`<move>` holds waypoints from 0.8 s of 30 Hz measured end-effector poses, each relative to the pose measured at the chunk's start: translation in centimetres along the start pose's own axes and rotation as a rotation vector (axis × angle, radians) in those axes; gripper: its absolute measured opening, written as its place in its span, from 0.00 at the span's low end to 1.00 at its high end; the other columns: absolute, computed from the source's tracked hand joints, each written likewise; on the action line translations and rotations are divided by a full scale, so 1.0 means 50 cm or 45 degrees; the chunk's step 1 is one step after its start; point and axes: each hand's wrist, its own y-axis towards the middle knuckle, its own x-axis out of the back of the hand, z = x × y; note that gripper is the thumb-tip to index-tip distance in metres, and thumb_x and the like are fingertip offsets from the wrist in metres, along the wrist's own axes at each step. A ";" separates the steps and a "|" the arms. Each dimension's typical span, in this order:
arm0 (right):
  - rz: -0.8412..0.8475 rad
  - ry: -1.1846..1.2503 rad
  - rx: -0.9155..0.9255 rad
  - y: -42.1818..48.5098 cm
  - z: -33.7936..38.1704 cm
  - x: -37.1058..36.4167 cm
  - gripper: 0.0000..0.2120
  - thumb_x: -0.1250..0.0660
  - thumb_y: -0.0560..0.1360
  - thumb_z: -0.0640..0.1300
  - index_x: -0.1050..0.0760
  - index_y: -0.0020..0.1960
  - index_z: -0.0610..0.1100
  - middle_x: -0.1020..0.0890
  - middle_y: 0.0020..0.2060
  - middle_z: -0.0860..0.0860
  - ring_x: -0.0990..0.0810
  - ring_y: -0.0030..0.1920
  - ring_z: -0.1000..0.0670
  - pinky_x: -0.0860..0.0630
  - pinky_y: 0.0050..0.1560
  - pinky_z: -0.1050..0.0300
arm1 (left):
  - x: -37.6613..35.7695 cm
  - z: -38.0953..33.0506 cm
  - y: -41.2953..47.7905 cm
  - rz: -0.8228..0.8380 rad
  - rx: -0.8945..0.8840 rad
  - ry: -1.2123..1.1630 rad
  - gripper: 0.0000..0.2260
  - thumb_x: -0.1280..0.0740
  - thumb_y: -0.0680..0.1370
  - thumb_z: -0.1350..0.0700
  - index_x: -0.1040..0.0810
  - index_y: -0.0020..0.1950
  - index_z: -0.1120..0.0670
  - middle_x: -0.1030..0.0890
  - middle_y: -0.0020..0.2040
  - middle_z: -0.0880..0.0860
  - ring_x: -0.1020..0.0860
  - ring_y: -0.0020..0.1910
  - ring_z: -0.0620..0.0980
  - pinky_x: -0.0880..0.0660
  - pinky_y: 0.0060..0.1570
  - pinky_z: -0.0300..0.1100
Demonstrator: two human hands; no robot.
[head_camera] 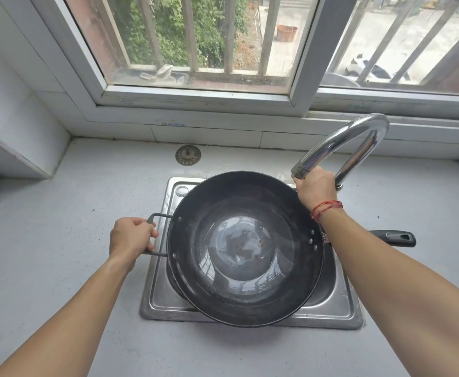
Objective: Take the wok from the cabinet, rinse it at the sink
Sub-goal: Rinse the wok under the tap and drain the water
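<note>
1. Head view: the black wok point(246, 248) is over the steel sink point(331, 308) and covers most of the basin. I cannot tell if it rests on the rim or is held just above it.
2. The left hand point(130, 238) has its fingers curled around the small loop handle point(157, 216) on the left side of the wok.
3. The long black handle point(394, 238) points to the right over the gray counter point(59, 213). The right forearm hides part of it.
4. The right hand point(315, 189) is closed around the end of the curved metal tap point(345, 142), just above the far right edge of the wok. A red string bracelet point(326, 208) is on this wrist.
5. The bottom of the wok is shiny and reflects light.
6. A round metal drain strainer point(188, 155) lies on the counter behind the sink, near the wall.
7. A window point(195, 91) with bars is above the counter.
</note>
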 end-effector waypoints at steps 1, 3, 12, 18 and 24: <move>0.016 -0.003 -0.015 -0.001 0.001 0.003 0.18 0.35 0.80 0.42 0.28 0.33 0.39 0.24 0.32 0.42 0.19 0.45 0.37 0.21 0.51 0.44 | 0.000 -0.001 -0.001 -0.001 -0.001 0.003 0.08 0.36 0.74 0.68 0.19 0.40 0.60 0.16 0.39 0.60 0.23 0.28 0.55 0.18 0.39 0.52; 0.033 -0.002 -0.035 -0.003 0.002 0.007 0.23 0.35 0.80 0.41 0.37 0.28 0.43 0.31 0.27 0.48 0.20 0.43 0.38 0.21 0.51 0.43 | 0.000 -0.002 -0.002 -0.005 -0.002 0.006 0.08 0.36 0.74 0.68 0.19 0.40 0.60 0.17 0.39 0.60 0.23 0.28 0.55 0.18 0.39 0.53; 0.043 -0.020 -0.018 -0.010 0.007 0.013 0.25 0.35 0.80 0.43 0.40 0.27 0.46 0.33 0.26 0.50 0.21 0.40 0.40 0.20 0.50 0.44 | -0.001 -0.001 -0.001 -0.008 0.012 -0.006 0.08 0.36 0.75 0.67 0.18 0.42 0.60 0.17 0.39 0.59 0.23 0.27 0.54 0.19 0.37 0.51; 0.035 0.002 -0.028 -0.013 0.010 0.016 0.24 0.34 0.80 0.43 0.39 0.28 0.47 0.33 0.26 0.50 0.23 0.39 0.41 0.20 0.50 0.44 | -0.002 -0.002 -0.004 -0.018 0.005 0.003 0.08 0.36 0.75 0.68 0.19 0.41 0.59 0.17 0.39 0.60 0.23 0.28 0.55 0.18 0.39 0.52; 0.045 0.022 -0.047 -0.013 0.011 0.017 0.22 0.35 0.80 0.42 0.36 0.28 0.45 0.32 0.27 0.49 0.24 0.39 0.42 0.20 0.49 0.47 | -0.003 -0.004 -0.007 -0.027 0.005 0.004 0.08 0.36 0.74 0.68 0.19 0.40 0.59 0.17 0.40 0.60 0.23 0.29 0.56 0.17 0.42 0.56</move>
